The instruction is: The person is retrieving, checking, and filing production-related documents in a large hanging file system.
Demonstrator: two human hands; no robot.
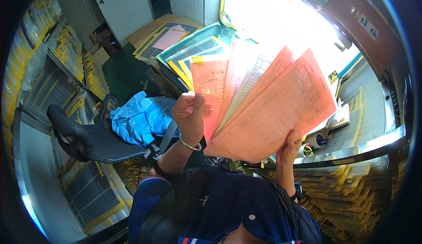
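A fan of pink-orange printed forms (pixel 277 107) is spread upright before my chest, with a whitish form (pixel 248 83) showing among them. My right hand (pixel 289 147) grips the lower right edge of the bundle, thumb in front and the other fingers mostly hidden behind. At the left end of the fan, my left hand (pixel 190 112) is closed, its thumb and curled fingers pinching the edge of a redder form (pixel 209 83) in a clear sleeve with a yellow strip along its top.
Behind the forms stands a teal tray (pixel 165 61) of yellow-edged sheets, beside a roll of tape (pixel 226 19) and a glaring light panel (pixel 272 15). At left are a black chair (pixel 94 138), blue cloth (pixel 143 116) and racks of yellow-edged sheets (pixel 59 46). A notebook (pixel 340 116) lies right.
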